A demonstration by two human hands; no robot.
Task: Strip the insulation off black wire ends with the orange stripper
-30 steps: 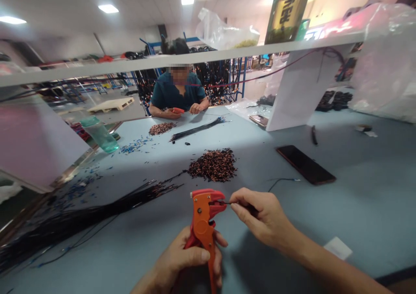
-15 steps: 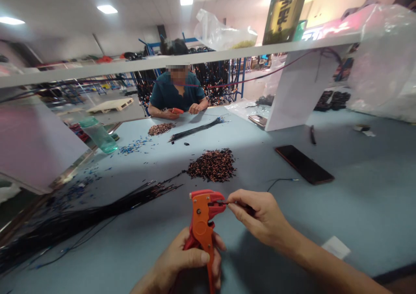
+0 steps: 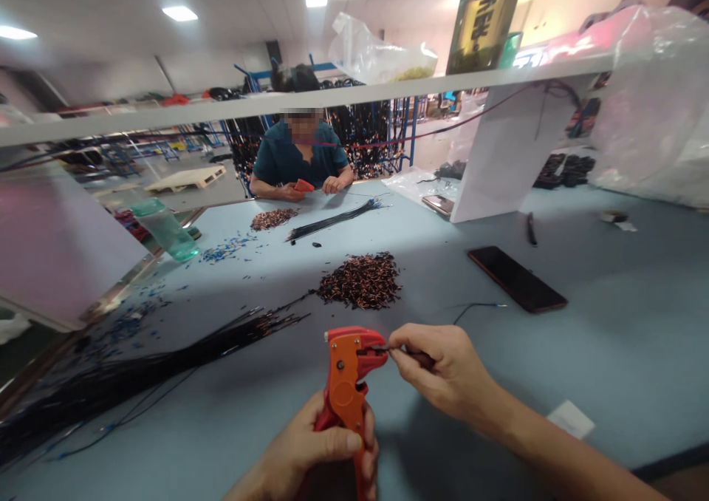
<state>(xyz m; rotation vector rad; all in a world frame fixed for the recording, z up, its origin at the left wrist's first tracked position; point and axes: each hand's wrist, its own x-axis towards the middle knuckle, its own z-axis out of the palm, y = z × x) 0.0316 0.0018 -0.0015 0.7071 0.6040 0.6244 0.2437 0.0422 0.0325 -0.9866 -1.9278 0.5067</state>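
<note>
My left hand is wrapped round the handles of an orange and red wire stripper, which stands upright with its jaws to the right. Pinched in the fingertips of my right hand is a thin dark wire whose end sits at the jaws; most of it is hidden by the fingers. Just beyond the tool lies a heap of short black and copper-coloured cut pieces. A long bundle of black wires stretches across the table on the left, some ends showing copper.
A black phone and a single wire lie to the right. Small blue bits are scattered at left near a green bottle. Across the table a co-worker holds a red tool. A shelf spans above.
The stripper's handles have been squeezed closer together by my left hand, and its jaws have closed at the wire's end. My right hand stays almost in place.
</note>
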